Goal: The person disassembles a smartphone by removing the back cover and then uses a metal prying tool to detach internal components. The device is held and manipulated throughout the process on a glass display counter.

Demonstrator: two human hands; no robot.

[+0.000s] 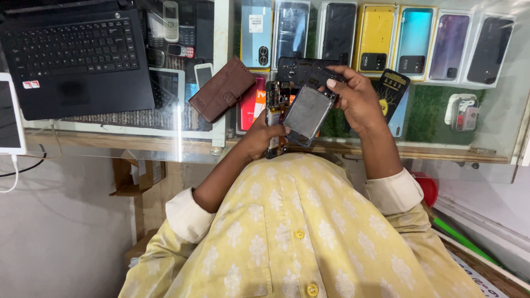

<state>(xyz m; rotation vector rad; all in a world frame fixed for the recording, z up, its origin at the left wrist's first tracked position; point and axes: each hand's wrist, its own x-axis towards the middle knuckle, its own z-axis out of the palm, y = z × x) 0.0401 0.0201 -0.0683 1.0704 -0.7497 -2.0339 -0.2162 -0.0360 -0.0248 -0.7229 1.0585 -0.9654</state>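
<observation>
The left hand is pinching the opened phone body along its long edge, fingers pressed together. Just right, the detached grey battery panel is tilting, its upper edge being clamped by the right hand's curled fingers above the glass counter.

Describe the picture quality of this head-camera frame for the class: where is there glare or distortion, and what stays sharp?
Head view: even, soft light; pale glare streaks cross the glass counter beside the laptop. Wide-lens distortion bows the counter edge and tilts the boxed phones. The left hand, right hand and opened phone are sharp; the yellow shirt fills the foreground.
</observation>
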